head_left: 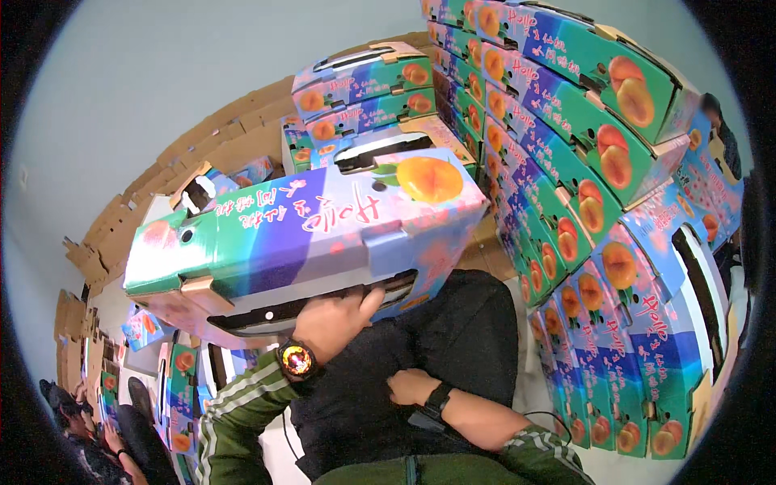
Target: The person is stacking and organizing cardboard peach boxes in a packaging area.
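Rightward, stacked cartons (pixel 541 145) — left hand (pixel 330 322) clasped on slotted fruit box (pixel 271 222), right hand (pixel 414 388) curled closed.

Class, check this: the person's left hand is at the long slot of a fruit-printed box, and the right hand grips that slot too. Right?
No: the right hand is down by the dark trousers, apart from the box, as the head view shows. The left hand is at the slot.

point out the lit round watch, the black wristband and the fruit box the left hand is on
lit round watch (pixel 297 360): head view, on its glowing dial
black wristband (pixel 438 397): head view, on its outer side
fruit box (pixel 279 229): head view, on the purple stretch of its printed panel
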Motion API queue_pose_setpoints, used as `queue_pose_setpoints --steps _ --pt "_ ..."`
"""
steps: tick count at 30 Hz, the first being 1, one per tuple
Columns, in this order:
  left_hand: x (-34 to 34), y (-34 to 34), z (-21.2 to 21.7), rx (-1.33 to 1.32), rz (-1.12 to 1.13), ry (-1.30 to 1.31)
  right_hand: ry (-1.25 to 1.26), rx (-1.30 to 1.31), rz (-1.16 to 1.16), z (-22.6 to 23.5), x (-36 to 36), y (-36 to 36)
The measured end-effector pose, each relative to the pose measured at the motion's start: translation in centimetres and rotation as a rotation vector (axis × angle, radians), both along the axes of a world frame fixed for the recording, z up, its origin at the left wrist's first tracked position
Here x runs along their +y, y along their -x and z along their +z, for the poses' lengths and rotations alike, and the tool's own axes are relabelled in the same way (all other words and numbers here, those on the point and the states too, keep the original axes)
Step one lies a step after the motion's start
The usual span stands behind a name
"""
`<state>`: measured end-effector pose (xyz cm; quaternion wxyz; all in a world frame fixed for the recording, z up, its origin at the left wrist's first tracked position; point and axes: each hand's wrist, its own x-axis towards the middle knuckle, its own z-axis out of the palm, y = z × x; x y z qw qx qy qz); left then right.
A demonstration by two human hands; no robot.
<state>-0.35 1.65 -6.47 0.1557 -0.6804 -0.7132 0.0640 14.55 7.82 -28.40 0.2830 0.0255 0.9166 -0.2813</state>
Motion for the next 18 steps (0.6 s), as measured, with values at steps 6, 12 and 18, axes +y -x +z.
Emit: queue_pose_setpoints --steps 6,12,18 --pt "0.2 1.0 3.4 -0.606 0.204 -0.340 0.013 0.055 -0.015 -1.0 0.5 -0.2" --pt "-1.6 4.7 5.3 -1.711 0.129 -0.808 -0.028 0.011 -0.014 -1.1 0.2 0.3" --pt "-3.4 3.5 4.8 -1.690 -0.019 -0.864 -0.032 0.169 -0.065 -1.5 -0.1 -0.4"
